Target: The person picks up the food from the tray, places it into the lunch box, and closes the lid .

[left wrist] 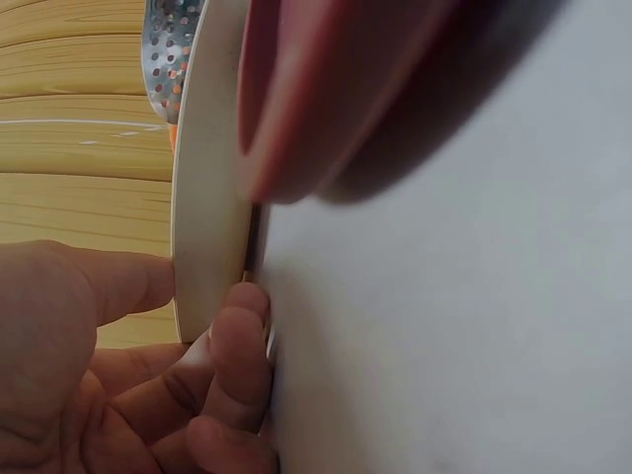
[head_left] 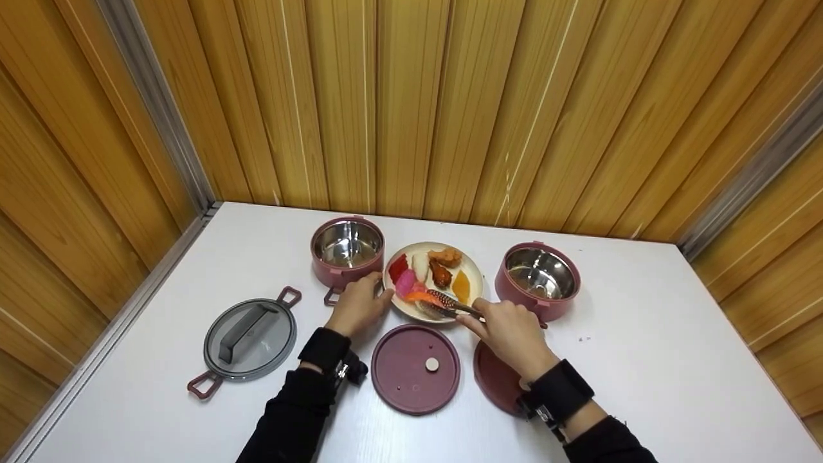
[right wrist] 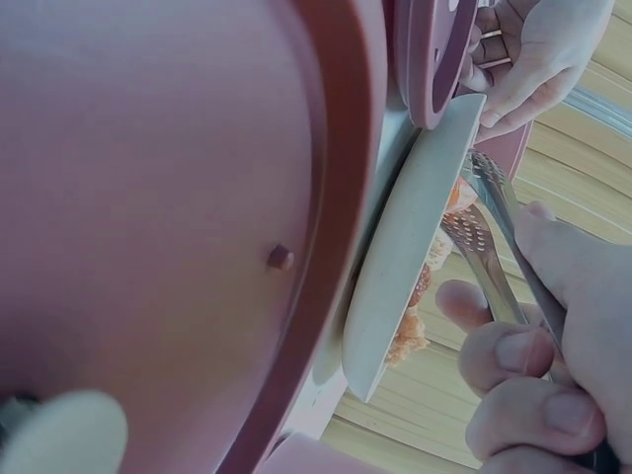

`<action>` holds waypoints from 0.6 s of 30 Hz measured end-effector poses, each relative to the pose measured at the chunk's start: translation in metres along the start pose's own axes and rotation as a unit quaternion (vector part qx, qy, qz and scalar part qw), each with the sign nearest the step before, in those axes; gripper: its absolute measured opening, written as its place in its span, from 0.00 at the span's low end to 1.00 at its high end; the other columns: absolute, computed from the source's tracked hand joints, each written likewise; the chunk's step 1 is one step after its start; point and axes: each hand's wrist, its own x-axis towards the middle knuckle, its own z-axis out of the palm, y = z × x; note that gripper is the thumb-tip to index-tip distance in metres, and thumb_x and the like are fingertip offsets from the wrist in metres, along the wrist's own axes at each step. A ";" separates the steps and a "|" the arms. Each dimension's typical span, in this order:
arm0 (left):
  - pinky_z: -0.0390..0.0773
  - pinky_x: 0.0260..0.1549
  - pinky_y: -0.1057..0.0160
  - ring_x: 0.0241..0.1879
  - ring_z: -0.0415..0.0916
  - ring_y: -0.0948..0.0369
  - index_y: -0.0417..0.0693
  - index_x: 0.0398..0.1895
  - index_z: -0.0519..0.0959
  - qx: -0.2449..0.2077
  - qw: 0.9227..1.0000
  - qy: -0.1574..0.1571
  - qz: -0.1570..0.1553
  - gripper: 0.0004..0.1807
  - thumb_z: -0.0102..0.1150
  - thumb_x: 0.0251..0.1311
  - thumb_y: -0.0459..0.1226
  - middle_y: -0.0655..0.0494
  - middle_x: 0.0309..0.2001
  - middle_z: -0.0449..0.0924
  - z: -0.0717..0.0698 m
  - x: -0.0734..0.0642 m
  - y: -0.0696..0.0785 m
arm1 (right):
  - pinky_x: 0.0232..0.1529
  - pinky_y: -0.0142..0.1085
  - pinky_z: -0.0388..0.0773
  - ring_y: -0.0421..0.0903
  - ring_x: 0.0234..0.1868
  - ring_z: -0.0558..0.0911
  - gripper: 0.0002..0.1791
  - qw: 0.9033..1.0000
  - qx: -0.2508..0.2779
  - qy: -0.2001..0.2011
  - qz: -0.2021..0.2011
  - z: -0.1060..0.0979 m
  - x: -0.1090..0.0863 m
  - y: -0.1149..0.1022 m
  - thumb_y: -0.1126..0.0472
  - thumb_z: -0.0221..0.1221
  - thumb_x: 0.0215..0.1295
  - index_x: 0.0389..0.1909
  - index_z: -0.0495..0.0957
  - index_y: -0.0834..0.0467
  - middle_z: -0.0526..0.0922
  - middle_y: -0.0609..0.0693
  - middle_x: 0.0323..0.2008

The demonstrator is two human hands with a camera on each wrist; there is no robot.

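Observation:
A round cream plate (head_left: 474,265) carries several pieces of food, among them a drumstick (head_left: 441,275), a pink piece (head_left: 406,283), a red piece (head_left: 398,265) and orange slices (head_left: 421,297). My left hand (head_left: 360,303) grips the plate's left rim; in the left wrist view the thumb lies on the rim and the other fingers curl low beside the plate's underside. Metal tongs (right wrist: 491,267) with perforated heads are held in my right hand (head_left: 514,334), fingers wrapped round the arms. Their heads are over the near part of the plate, at the orange slices. Whether they pinch a slice, I cannot tell.
Two pink pots with steel insides, the left pot (head_left: 328,267) and right pot (head_left: 508,286), flank the plate. A maroon lid (head_left: 411,370) lies in front, and another lid (head_left: 495,379) is partly under my right forearm. A grey glass lid (head_left: 270,344) lies left.

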 end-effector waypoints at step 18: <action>0.81 0.70 0.36 0.66 0.84 0.34 0.41 0.73 0.79 0.036 0.999 0.008 -0.001 0.28 0.65 0.76 0.45 0.34 0.67 0.85 0.006 0.002 -0.003 | 0.20 0.44 0.68 0.52 0.20 0.75 0.23 1.000 0.003 0.012 -0.001 -0.011 0.000 0.003 0.40 0.67 0.76 0.29 0.80 0.54 0.73 0.49 0.19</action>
